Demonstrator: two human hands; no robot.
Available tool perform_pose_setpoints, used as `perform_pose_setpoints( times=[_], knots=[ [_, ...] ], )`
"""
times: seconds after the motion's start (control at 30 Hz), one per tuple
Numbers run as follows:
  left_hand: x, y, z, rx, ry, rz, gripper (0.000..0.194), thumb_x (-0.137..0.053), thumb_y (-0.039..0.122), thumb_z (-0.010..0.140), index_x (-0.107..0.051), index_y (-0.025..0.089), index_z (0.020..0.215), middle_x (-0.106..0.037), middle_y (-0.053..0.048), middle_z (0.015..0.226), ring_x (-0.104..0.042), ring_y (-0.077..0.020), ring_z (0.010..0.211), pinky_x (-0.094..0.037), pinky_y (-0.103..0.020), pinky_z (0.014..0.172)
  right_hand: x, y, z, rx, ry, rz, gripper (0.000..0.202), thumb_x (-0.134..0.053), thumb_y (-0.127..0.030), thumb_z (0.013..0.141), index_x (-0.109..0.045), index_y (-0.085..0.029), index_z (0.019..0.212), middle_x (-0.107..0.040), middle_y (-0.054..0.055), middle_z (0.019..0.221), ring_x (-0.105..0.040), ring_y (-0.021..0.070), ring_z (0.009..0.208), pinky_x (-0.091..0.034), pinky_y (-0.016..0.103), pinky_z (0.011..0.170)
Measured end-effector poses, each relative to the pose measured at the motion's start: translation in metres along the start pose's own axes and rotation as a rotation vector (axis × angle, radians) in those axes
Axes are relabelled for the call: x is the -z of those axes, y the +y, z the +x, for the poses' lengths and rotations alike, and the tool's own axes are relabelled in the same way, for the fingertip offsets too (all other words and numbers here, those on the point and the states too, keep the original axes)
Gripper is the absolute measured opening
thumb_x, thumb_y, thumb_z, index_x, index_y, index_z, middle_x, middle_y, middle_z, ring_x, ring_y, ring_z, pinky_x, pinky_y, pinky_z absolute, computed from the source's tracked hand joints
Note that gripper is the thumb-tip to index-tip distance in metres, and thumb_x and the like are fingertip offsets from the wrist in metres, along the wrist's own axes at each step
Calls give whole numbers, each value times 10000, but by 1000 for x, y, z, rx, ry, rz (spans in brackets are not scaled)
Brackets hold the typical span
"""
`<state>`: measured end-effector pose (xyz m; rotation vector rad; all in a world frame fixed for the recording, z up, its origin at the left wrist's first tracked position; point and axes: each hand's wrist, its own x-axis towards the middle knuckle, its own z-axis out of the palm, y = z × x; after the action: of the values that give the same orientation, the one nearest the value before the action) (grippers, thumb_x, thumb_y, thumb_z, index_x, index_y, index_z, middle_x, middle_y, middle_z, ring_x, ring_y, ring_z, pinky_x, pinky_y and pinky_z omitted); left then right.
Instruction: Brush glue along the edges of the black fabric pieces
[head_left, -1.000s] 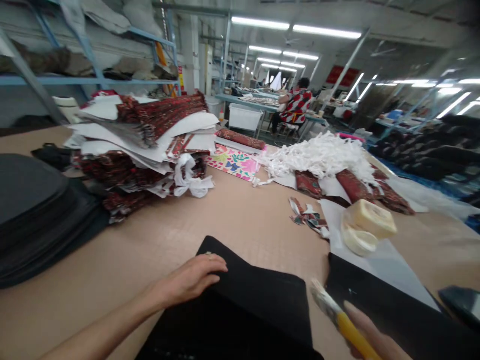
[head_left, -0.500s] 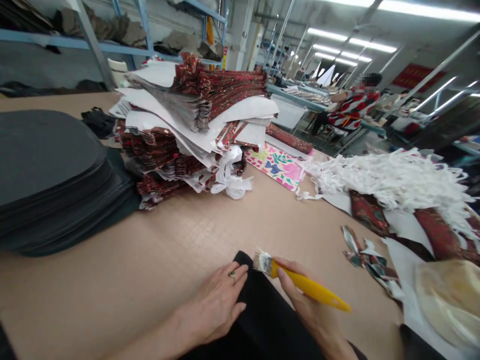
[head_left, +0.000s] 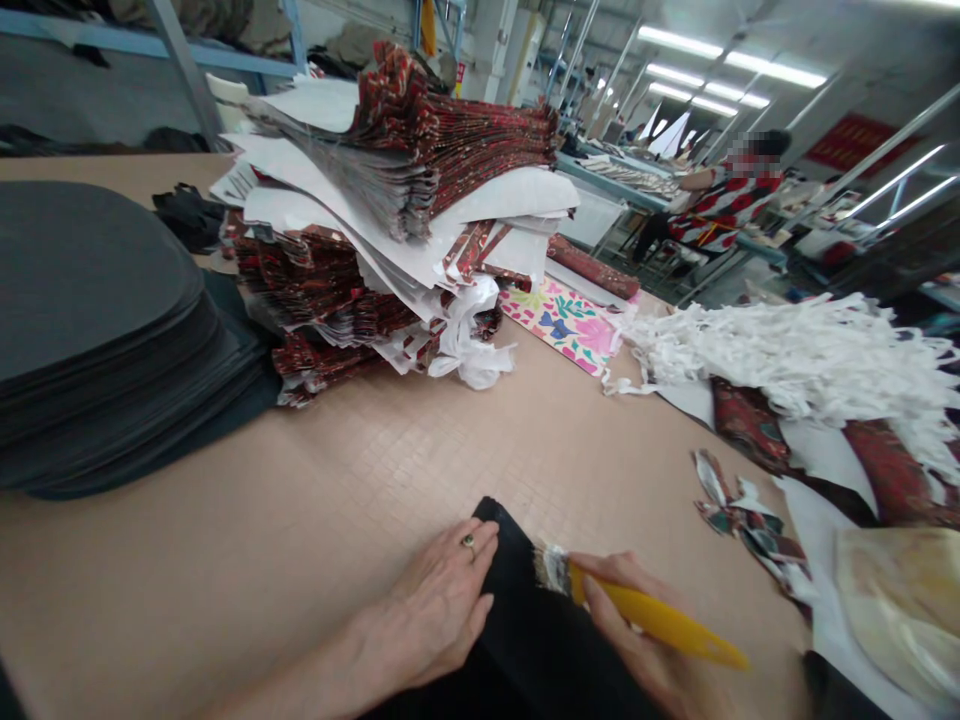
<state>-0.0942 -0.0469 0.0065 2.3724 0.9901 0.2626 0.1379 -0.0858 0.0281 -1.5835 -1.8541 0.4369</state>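
A black piece of sheet material (head_left: 551,640) lies on the brown tabletop (head_left: 360,450) at the bottom centre, its narrow end pointing away from me. My left hand (head_left: 442,600), with a ring on one finger, lies flat on its left edge with the fingers stretched out. In my right hand (head_left: 634,630) is a paintbrush with a yellow handle (head_left: 667,625). Its bristles (head_left: 541,568), coated whitish near the ferrule, meet the right edge of the black piece. Part of my right hand is hidden behind the handle.
Dark oval panels (head_left: 90,290) are stacked at left. Bundled red patterned pieces (head_left: 472,150) with white sheets stand behind. On the right are white strips (head_left: 795,350), patterned scraps (head_left: 750,520) and a cloudy plastic container (head_left: 900,600). A person (head_left: 727,200) sits in the background.
The brush in my right hand has moved right and toward me along the edge of the black piece. My left hand stays in nearly the same place. The camera view has shifted slightly.
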Motion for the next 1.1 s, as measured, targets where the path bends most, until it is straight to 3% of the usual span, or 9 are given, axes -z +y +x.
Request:
perform_pose_setpoints(
  times=[0.17,0.27,0.5,0.57,0.67,0.87,1.0,1.1],
  knots=[
    [3,3,4,-28,1,48,505,-459,152,832,-389,112,1331,-434,-127,1372,-393,-246,1278,-398,-416,1060,-16,-5,25,-15,-27,148,185,-559,-309,849,-674,-239,977,-721,49,890,-673,185,784,-547,336,734],
    [1,1,5,-48,24,59,510,-442,141,829,-384,125,1336,-433,-123,1374,-395,-244,1277,-400,-416,1057,-13,2,19,-27,-65,119,195,-555,-314,843,-687,-236,964,-718,43,840,-664,184,737,-548,336,694],
    [-7,-6,3,-83,77,60,490,-431,149,836,-394,131,1324,-437,-114,1371,-407,-234,1264,-390,-405,1057,59,23,-72,-37,-86,-139,167,-575,-278,788,-725,-289,862,-631,-3,567,-618,157,503,-529,239,471],
    [-6,-7,6,-96,67,76,477,-431,138,825,-417,136,1302,-457,-111,1351,-433,-234,1238,-407,-402,1038,77,24,-88,-62,-44,-166,181,-576,-283,789,-725,-302,890,-657,1,604,-636,164,525,-539,237,478],
    [-4,-8,16,-121,43,97,401,-435,119,816,-497,136,1211,-506,-115,1285,-482,-249,1166,-434,-429,993,90,21,-89,-136,35,-172,211,-550,-299,827,-714,-285,960,-712,23,747,-680,182,642,-562,243,537],
    [-7,-10,52,-202,59,109,303,-438,98,858,-542,182,1129,-530,-91,1202,-478,-239,1104,-429,-406,947,83,16,-66,-204,145,-41,187,-559,-307,827,-718,-245,902,-739,37,846,-697,199,781,-575,281,659],
    [-8,-14,69,-181,-8,145,220,-517,133,859,-576,195,1061,-565,-72,1135,-489,-241,1069,-420,-387,920,72,12,-65,-186,181,45,182,-552,-267,819,-713,-214,886,-731,39,780,-682,179,708,-560,296,648],
    [-4,-11,74,-175,-13,158,192,-553,103,819,-579,186,990,-573,-63,1058,-505,-231,1007,-414,-366,881,61,11,-67,-125,135,115,180,-553,-230,812,-714,-208,889,-726,28,750,-670,162,675,-551,296,650]
  ],
)
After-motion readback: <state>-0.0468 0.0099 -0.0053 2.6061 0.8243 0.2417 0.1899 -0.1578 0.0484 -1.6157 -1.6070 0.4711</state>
